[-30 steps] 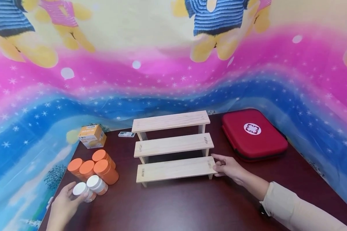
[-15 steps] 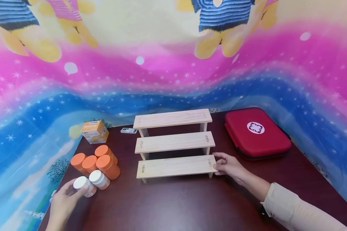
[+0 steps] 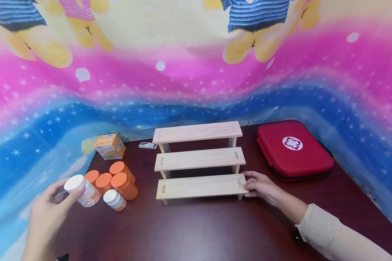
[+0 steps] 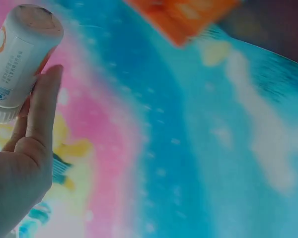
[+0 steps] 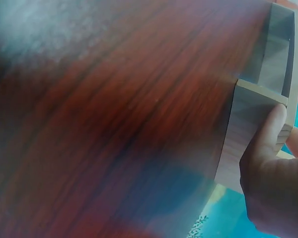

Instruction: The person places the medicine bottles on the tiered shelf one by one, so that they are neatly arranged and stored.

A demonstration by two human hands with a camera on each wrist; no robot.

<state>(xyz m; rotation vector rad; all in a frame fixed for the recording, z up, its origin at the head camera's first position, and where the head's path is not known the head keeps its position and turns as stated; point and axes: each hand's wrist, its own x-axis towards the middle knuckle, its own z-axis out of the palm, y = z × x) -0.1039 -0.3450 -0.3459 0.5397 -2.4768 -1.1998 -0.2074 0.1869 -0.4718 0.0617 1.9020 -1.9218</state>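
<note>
Above table (image 3: 183, 232): left hand (image 3: 48, 212) grips newly lifted white bottle (image 3: 88, 195); right hand (image 3: 262, 188) pinches shelf (image 3: 199, 187).

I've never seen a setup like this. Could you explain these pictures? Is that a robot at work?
There is no robot here, only a person working bare-handed. The wide picture comes from a camera worn on the head, looking forward and down. The others come from a camera on each wrist: the left mostly catches the backdrop, the right the table. The left hand holds a white bottle, tilted, off the table. The right hand holds the right end of the lowest shelf of the rack. Left of that three-step rack stand a second white bottle, four orange bottles and a box, with a small flat item between box and rack. To the right lies a red case.
</note>
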